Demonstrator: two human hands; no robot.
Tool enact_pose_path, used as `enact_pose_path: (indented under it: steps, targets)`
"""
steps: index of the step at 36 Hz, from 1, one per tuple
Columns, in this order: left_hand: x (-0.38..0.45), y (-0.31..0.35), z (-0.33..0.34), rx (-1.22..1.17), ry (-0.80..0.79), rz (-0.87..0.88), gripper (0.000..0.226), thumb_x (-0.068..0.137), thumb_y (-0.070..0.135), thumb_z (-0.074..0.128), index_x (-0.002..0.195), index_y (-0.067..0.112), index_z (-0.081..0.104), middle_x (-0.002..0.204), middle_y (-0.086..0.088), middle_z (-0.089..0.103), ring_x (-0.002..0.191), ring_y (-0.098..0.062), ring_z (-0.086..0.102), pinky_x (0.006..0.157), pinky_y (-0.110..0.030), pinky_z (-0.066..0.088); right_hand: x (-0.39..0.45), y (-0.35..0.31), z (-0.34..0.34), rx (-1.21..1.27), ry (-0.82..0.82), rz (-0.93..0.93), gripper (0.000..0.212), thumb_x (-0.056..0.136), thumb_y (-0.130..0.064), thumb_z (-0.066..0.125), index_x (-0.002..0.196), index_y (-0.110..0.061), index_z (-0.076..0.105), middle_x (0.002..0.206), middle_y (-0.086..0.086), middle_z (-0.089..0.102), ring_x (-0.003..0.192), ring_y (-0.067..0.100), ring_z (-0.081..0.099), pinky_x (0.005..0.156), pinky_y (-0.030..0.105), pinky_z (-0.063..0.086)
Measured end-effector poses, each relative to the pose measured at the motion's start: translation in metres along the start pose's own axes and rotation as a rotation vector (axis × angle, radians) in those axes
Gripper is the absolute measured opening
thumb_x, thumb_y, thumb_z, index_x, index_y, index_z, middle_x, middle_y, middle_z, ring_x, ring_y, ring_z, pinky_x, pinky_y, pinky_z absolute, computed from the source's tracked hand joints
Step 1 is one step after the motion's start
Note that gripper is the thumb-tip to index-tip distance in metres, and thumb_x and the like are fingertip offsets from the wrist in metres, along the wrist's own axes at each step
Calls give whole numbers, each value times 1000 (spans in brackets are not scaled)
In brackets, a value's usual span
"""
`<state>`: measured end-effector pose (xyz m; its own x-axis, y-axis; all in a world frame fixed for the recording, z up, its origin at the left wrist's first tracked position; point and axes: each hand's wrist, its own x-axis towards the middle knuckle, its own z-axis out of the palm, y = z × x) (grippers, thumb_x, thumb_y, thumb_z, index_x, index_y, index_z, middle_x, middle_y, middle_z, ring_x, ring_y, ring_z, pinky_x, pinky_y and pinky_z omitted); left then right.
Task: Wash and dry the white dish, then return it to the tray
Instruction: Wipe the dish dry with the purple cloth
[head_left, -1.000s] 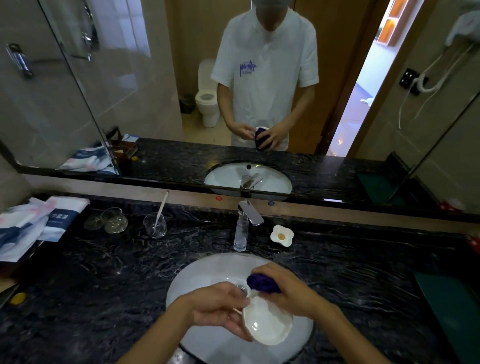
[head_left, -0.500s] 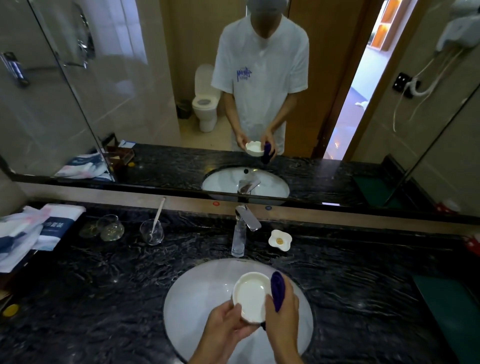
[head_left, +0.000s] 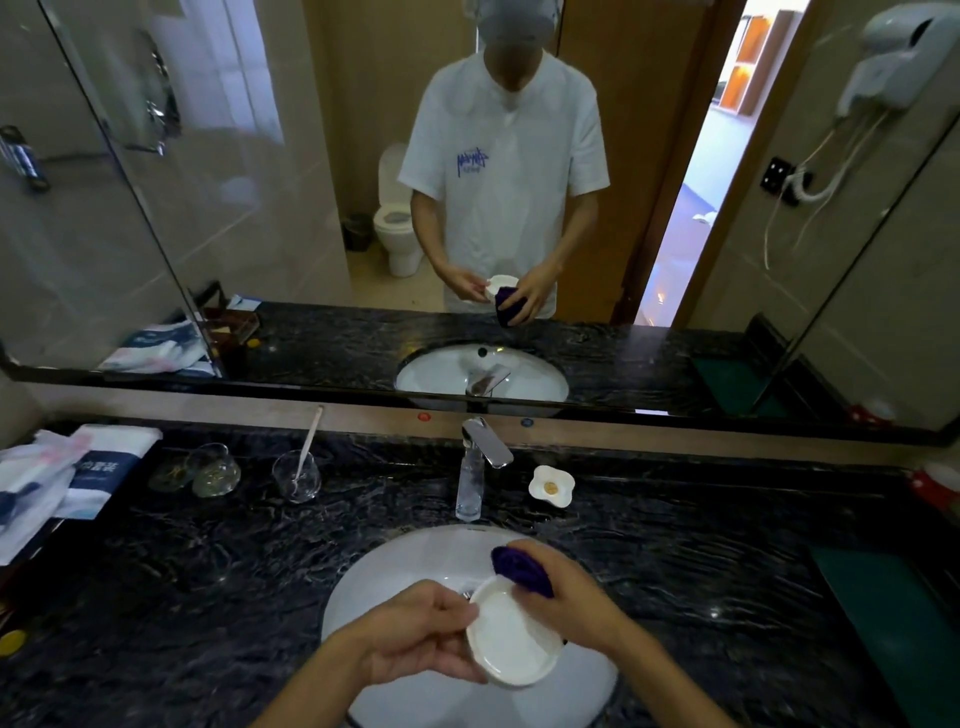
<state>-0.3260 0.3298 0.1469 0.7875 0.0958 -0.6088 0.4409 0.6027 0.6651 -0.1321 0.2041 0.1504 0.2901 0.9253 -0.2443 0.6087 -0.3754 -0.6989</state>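
Note:
A small white dish (head_left: 511, 636) is held tilted over the white sink basin (head_left: 395, 577). My left hand (head_left: 421, 634) grips its left rim. A bunched purple cloth (head_left: 519, 569) presses against the dish's upper right edge, held in my right hand (head_left: 566, 605). The mirror above repeats both hands, the dish and the cloth. A dark green tray (head_left: 893, 629) lies at the counter's right edge.
The chrome tap (head_left: 475, 467) stands behind the basin, beside a flower-shaped white soap dish (head_left: 551, 486). On the black marble counter (head_left: 208, 597) to the left stand a glass with a stick (head_left: 297, 475), two upturned glasses (head_left: 202, 473) and packaged items (head_left: 57, 483).
The dish has turned from facing me upright to a flatter tilt. My right hand has moved the purple cloth from the dish's right side to its upper edge. The view has shifted down.

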Motion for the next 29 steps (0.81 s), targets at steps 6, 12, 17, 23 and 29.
enact_pose_path:
  steps: [6, 12, 17, 23, 29]
  targets:
    - [7, -26, 21, -153, 180, 72, 30, 97, 8, 58, 113, -17, 59, 101, -30, 73, 98, -42, 72, 85, -53, 59, -19, -1, 37, 21, 380, 155, 51, 93, -19, 64, 141, -28, 49, 131, -2, 49, 120, 14, 54, 90, 12, 33]
    - [15, -65, 38, -435, 275, 176, 35, 94, 5, 57, 113, -25, 58, 114, -42, 64, 101, -52, 68, 73, -51, 63, -33, 2, 68, 231, 543, 307, 58, 90, 0, 61, 141, -22, 49, 130, 2, 45, 121, 24, 54, 100, 22, 39]
    - [25, -73, 48, -538, 352, 231, 27, 98, 1, 51, 105, -24, 57, 111, -40, 65, 98, -50, 66, 62, -47, 63, -41, -9, 80, 347, 657, 359, 65, 90, 7, 59, 147, -18, 42, 134, 4, 43, 122, 22, 49, 107, 28, 37]
    - [4, -60, 19, -173, 159, 41, 42, 85, 13, 75, 112, -18, 65, 115, -37, 67, 108, -48, 67, 100, -51, 53, -40, 16, 61, 231, 399, 137, 63, 93, 5, 52, 137, -39, 38, 132, -2, 43, 124, 11, 48, 112, 16, 31]
    - [3, -13, -4, 230, -51, -112, 30, 91, 26, 70, 99, -3, 72, 90, -19, 75, 81, -28, 75, 93, -43, 58, -23, 12, 22, -76, -125, -121, 61, 87, -3, 51, 141, -34, 46, 138, -1, 47, 127, 13, 48, 112, 24, 35]
